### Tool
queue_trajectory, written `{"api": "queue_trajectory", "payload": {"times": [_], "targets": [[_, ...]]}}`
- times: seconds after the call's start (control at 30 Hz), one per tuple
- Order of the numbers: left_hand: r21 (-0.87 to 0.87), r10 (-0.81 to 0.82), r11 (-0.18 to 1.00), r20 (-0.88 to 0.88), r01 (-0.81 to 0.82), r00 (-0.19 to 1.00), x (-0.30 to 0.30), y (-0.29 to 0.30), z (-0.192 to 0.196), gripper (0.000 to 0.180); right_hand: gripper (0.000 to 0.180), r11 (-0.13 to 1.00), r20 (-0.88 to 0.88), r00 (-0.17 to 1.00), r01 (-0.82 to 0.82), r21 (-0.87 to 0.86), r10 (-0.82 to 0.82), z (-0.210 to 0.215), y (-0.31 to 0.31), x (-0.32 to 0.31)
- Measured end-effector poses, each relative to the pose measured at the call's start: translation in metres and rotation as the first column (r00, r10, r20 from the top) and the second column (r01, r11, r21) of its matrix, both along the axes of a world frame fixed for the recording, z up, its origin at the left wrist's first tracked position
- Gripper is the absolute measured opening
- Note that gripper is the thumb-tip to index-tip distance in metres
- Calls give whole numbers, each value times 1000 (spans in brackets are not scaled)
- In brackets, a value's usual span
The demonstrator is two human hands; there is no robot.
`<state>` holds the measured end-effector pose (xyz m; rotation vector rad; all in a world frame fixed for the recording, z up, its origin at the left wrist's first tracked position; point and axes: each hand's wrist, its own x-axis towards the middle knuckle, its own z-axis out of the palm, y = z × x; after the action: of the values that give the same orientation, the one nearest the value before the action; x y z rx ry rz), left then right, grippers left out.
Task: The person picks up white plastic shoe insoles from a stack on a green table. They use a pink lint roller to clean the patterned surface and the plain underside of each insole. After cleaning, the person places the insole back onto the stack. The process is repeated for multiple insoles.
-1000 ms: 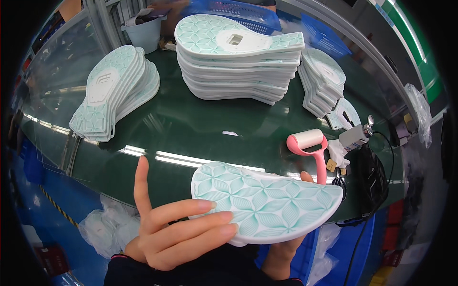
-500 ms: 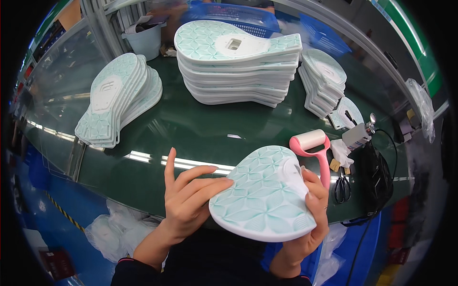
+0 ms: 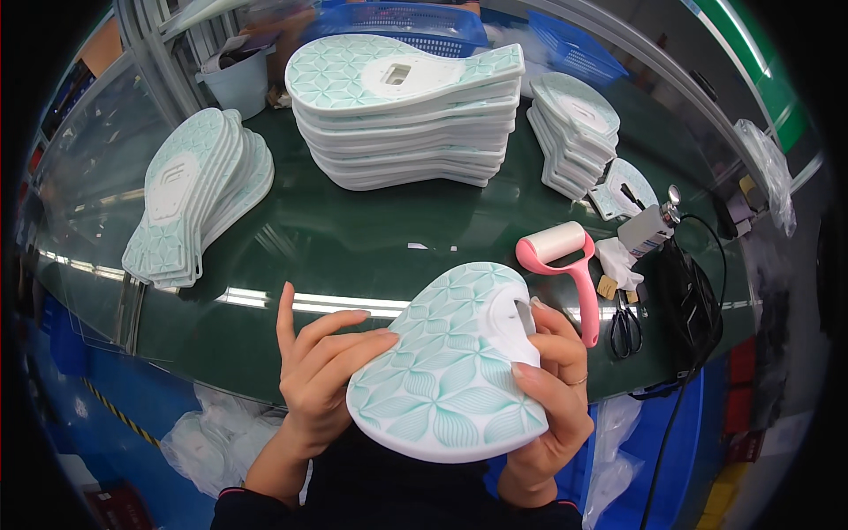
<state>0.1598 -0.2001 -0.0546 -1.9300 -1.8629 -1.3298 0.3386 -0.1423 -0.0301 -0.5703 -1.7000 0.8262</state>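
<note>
Over the near table edge I hold a white plastic cover [image 3: 442, 380] with a teal petal pattern, tilted, its rounded end toward me. A white recess with an opening lies on its far right part. My right hand [image 3: 556, 380] grips the right edge, fingers curled round it. My left hand [image 3: 327, 362] has fingertips on the upper left edge; its outer finger sticks up and its thumb is hidden under the cover. A pink-handled lint roller [image 3: 565, 265] with a white roll lies just beyond my right hand.
Similar pear-shaped covers stand in a tall middle stack [image 3: 406, 132], a left stack [image 3: 190, 194] and a right stack [image 3: 574, 132]. At right lie scissors [image 3: 626, 331], crumpled tissue [image 3: 617, 263], a pump bottle [image 3: 647, 231] and a black bag [image 3: 689, 309]. Blue baskets [image 3: 397, 26] stand behind.
The cover has tilted so more of its patterned face and recess opening show. Both hands have shifted slightly left with it, keeping their holds. The whole view has shifted a little.
</note>
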Motion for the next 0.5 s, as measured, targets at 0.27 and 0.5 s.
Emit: {"api": "queue_trajectory", "payload": {"times": [0.27, 0.5], "targets": [[39, 72, 997, -159, -67, 985, 0, -1, -8, 25, 65, 985, 46, 999, 4, -172, 4, 1, 7, -4], [168, -67, 985, 115, 47, 991, 4, -16, 25, 38, 54, 679, -598, 801, -453, -577, 25, -26, 15, -3]]}}
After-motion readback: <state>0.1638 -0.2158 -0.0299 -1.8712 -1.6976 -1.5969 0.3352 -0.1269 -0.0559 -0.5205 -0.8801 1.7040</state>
